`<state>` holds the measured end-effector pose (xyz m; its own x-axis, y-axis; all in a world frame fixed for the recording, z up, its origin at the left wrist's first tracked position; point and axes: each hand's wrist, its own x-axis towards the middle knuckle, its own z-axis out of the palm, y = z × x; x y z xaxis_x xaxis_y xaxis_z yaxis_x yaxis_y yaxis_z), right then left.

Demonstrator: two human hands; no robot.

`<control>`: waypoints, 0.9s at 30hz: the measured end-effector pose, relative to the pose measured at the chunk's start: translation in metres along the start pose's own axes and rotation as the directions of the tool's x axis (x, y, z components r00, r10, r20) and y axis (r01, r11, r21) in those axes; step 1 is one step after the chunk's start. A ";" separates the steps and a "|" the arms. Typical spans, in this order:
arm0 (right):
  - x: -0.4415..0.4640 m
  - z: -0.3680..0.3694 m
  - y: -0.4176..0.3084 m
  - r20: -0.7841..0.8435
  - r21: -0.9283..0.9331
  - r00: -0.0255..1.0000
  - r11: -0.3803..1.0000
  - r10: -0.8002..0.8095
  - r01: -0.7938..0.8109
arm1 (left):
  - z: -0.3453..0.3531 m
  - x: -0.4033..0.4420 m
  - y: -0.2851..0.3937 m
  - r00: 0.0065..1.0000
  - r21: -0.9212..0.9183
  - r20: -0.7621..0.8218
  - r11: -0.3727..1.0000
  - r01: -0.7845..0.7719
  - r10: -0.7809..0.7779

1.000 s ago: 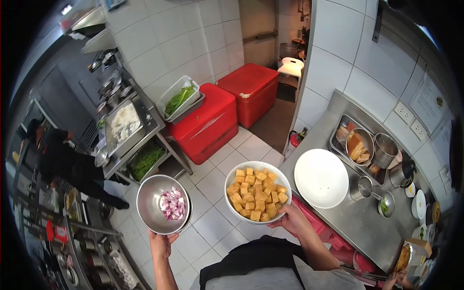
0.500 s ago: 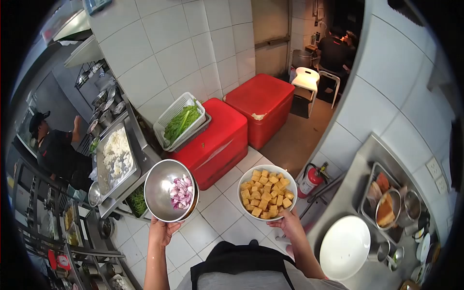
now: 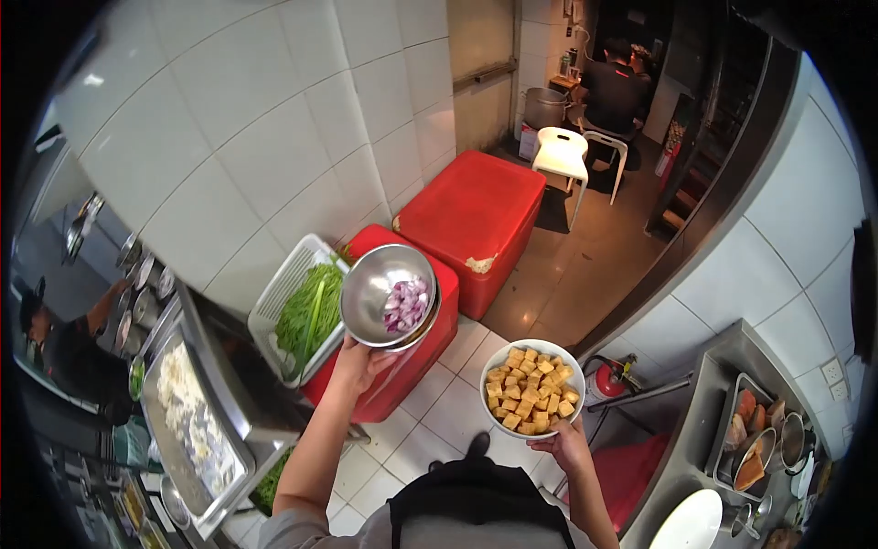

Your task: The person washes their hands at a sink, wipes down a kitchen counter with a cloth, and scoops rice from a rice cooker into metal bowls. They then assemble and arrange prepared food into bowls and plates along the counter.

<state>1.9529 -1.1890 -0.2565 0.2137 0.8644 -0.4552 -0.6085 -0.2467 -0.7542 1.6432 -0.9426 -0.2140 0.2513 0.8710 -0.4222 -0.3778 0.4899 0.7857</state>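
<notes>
White bowl of golden cubes is held above the tiled floor, the right hand gripping its near side, probably for level support; the left hand cradles the metal bowl of purple pieces from below, likely against spilling; the greens are just beside it in view.

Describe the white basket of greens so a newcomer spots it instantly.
Find the two big red boxes by the tiled wall. On the nearer one sits a white basket of long green stalks. Slotted and four-sided, it differs from its neighbour, the round steel bowl in the left hand.
</notes>
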 end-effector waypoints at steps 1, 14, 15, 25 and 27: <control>0.022 -0.002 -0.003 -0.001 -0.028 1.000 1.000 -0.004 0.004 | 0.005 0.037 0.003 0.999 0.001 0.035 1.000 -0.002 0.002; 0.406 0.032 0.021 -0.041 0.094 0.999 0.995 0.024 -0.020 | 0.050 0.437 -0.022 0.984 0.024 -0.163 0.998 -0.062 0.065; 0.431 0.036 0.020 -0.033 0.085 0.997 0.994 0.071 -0.068 | 0.041 0.473 -0.033 0.991 0.056 -0.108 0.996 -0.075 0.081; 0.664 0.081 0.061 -0.143 0.334 0.982 0.928 -0.126 0.168 | 0.011 0.632 -0.084 0.975 0.004 -0.209 0.998 -0.070 0.070; 0.690 0.079 0.079 -0.162 0.358 0.985 0.926 -0.064 0.119 | 0.001 0.642 -0.089 0.978 0.051 -0.199 0.998 -0.048 0.057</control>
<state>1.9921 -0.5777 -0.5928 0.3728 0.7963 -0.4764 -0.8117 0.0311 -0.5833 1.8389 -0.4269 -0.5553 0.0472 0.8876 -0.4583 -0.3432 0.4453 0.8270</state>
